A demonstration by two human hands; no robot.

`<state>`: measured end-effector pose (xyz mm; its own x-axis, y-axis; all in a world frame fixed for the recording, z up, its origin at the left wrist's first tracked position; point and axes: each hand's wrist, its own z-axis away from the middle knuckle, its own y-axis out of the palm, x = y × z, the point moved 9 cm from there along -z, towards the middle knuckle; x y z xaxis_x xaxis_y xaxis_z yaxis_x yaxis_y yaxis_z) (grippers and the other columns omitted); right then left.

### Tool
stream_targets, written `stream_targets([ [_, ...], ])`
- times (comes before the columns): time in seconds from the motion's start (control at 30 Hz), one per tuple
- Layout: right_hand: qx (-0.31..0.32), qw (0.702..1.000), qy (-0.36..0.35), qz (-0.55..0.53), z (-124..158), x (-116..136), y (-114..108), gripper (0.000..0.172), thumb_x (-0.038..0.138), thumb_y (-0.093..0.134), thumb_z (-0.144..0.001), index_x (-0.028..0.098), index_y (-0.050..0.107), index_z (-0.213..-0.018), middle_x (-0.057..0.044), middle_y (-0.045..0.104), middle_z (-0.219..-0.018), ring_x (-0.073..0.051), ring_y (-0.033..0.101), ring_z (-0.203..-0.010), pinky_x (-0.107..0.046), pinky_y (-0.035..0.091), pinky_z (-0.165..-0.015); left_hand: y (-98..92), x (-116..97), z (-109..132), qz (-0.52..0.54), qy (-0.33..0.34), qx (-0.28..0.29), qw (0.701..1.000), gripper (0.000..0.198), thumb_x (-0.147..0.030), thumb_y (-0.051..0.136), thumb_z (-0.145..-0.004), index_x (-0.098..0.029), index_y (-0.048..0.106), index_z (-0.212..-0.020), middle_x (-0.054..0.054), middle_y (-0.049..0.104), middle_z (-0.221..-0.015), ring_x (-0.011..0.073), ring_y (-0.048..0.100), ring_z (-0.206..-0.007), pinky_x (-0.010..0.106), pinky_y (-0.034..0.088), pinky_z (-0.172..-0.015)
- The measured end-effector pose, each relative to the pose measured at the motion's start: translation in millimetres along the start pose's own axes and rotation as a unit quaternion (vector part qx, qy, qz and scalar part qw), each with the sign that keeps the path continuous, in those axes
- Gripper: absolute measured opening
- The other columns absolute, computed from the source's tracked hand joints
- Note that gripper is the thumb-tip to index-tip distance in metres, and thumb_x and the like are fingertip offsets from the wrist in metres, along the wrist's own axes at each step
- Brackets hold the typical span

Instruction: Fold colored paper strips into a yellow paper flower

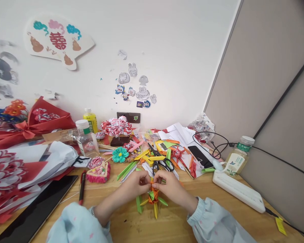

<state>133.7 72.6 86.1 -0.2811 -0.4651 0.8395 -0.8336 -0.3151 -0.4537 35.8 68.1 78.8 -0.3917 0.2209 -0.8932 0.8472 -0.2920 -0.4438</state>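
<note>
My left hand (140, 182) and my right hand (165, 184) meet near the middle of the wooden table, fingers pinched together. Between them is the upper end of a folded-paper piece (153, 197) in orange, green and yellow, with pointed tips spreading out below my fingers. Both hands pinch it; the exact spot under the fingertips is hidden. A green paper strip (139, 205) lies just left of the piece. Right behind my fingers rest black-handled scissors (162, 162), on a heap of coloured paper strips (128, 170).
A tablet (38, 212) and a pen (82, 189) lie to the left, near wrapped paper flowers (5, 172). A phone (200, 156), a white power strip (238, 190) and a bottle (239, 155) sit on the right. A heart-shaped box (100, 172) stands left of my hands.
</note>
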Motion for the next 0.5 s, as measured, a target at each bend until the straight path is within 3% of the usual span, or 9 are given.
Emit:
stream_targets([
  [0.23, -0.006, 1.000, 0.010, -0.028, -2, -15, -1, 0.005, 0.014, 0.063, -0.071, 0.018, 0.059, -0.070, 0.002, 0.061, -0.069, -0.014, 0.057, -0.067, -0.023, 0.042, -0.061, 10.0, 7, -3, 0.081, -0.025, 0.050, 0.995, 0.017, -0.029, 0.065, -0.065, -0.014, 0.058, -0.070, -0.001, 0.062, -0.065, 0.0122, 0.056, -0.061, 0.024, 0.043, -0.062],
  [0.5, 0.032, 0.995, 0.028, -0.089, -3, -22, 6, 0.007, 0.018, 0.066, -0.070, 0.018, 0.058, -0.072, 0.002, 0.060, -0.071, -0.014, 0.056, -0.068, -0.024, 0.043, -0.062, 13.8, 17, -6, 0.108, -0.032, 0.020, 0.993, 0.018, -0.028, 0.068, -0.060, -0.015, 0.055, -0.065, -0.002, 0.060, -0.062, 0.0123, 0.056, -0.060, 0.024, 0.042, -0.059],
])
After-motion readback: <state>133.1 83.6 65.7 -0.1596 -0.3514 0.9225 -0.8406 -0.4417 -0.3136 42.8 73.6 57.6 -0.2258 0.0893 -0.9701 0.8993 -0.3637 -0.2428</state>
